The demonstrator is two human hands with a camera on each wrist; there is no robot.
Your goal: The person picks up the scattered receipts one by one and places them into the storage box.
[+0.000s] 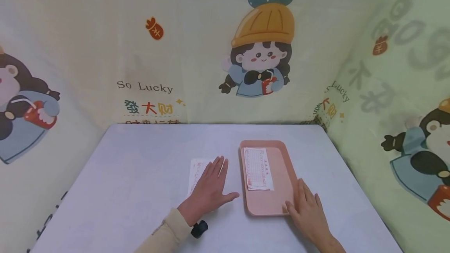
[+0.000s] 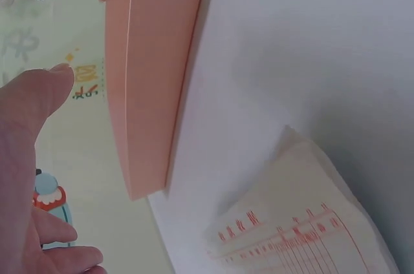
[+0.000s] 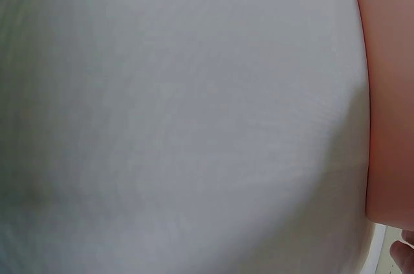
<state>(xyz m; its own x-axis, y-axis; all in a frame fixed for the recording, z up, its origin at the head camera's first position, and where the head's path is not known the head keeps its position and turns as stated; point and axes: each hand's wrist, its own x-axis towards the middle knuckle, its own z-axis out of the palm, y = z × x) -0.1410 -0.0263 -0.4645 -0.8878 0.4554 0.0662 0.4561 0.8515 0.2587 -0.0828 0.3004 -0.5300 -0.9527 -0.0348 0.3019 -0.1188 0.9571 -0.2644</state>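
Observation:
My left hand is spread, fingers straight and thumb out to the side, above a white paper slip with red print. It partly covers that slip in the head view. My right hand rests at the right rim of a pink rectangular tray, near its front corner; its fingers look mostly straight and its thumb lies by the rim. Inside the tray, on the left, lies a small stack of printed paper slips. In the right wrist view, only fingertips of that hand show, below the tray's wall.
A white table bears the tray and the slips. Behind it and at both sides hangs a cream cloth backdrop with cartoon figures and lettering. A small black device sits at my left wrist.

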